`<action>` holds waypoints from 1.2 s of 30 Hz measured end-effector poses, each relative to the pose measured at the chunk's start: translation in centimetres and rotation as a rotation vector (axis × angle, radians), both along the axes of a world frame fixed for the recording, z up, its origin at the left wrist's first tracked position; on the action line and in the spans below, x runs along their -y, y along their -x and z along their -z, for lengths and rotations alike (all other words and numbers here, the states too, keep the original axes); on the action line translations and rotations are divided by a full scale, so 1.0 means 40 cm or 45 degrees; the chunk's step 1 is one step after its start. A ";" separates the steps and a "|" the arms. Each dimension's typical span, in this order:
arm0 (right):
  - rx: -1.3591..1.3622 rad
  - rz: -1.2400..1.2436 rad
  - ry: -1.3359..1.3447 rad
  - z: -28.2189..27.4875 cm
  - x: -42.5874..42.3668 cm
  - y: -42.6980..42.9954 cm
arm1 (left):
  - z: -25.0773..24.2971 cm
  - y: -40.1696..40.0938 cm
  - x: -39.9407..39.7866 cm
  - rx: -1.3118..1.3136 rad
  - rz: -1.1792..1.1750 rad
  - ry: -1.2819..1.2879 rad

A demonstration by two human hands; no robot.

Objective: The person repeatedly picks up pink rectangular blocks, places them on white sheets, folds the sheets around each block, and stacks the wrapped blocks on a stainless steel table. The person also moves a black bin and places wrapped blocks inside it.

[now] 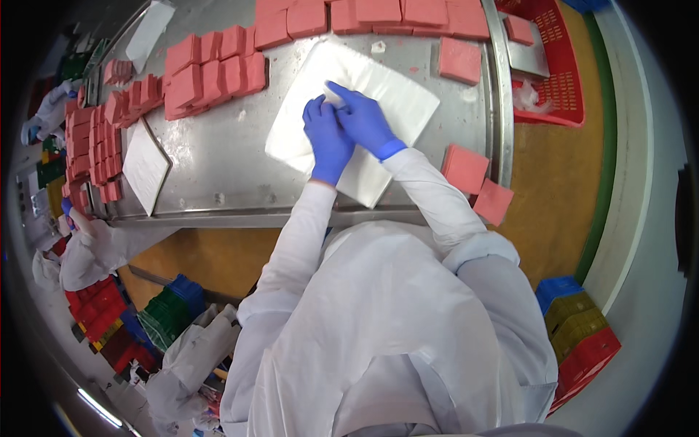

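On a stack of thin white plastic sheets (409, 101), both my blue-gloved hands meet near the middle. My left hand (329, 136) has its fingers bent over the sheets, and its grip is partly hidden. Against it lies my right hand (367, 116), thumb and forefinger around a bunched whitish bit of plastic sheet (332, 97). The stack lies askew on a stainless steel table (218, 164). Right of it sit a single pink slab block (460, 60) and two more pink blocks (466, 168) near the table's right edge, one overlapping the rim.
Rows of stacked pink blocks (213, 74) line the far side and left. A white board (146, 166) lies at left. Beyond the right rim is a red plastic crate (562, 65) with a metal tray (528, 52). Co-workers in white (90, 254) stand at left; stacked crates (579, 338) stand lower right.
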State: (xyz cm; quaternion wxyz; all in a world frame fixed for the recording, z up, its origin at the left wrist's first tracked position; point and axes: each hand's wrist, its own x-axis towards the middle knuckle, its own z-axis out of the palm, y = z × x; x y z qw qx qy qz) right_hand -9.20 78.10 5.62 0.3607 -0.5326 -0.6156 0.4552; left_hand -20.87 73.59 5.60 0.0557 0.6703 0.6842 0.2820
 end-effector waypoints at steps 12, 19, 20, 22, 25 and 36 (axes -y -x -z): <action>0.961 -0.212 -0.692 0.025 0.146 0.130 | -0.029 0.298 0.120 0.913 -0.664 0.596; 0.269 0.014 -0.406 0.005 0.104 0.076 | -0.043 0.058 0.077 0.607 -0.032 0.158; 0.240 0.168 -0.298 -0.015 0.080 0.054 | -0.046 0.035 0.090 0.184 0.125 0.074; 0.354 0.205 -0.182 -0.004 0.033 0.017 | -0.087 -0.008 0.096 -0.112 0.305 0.098; 0.070 0.286 0.042 0.042 0.000 0.000 | -0.031 0.043 0.010 0.271 0.308 0.098; -0.052 0.502 -0.209 0.038 0.006 0.061 | -0.072 0.084 -0.009 0.012 0.371 0.306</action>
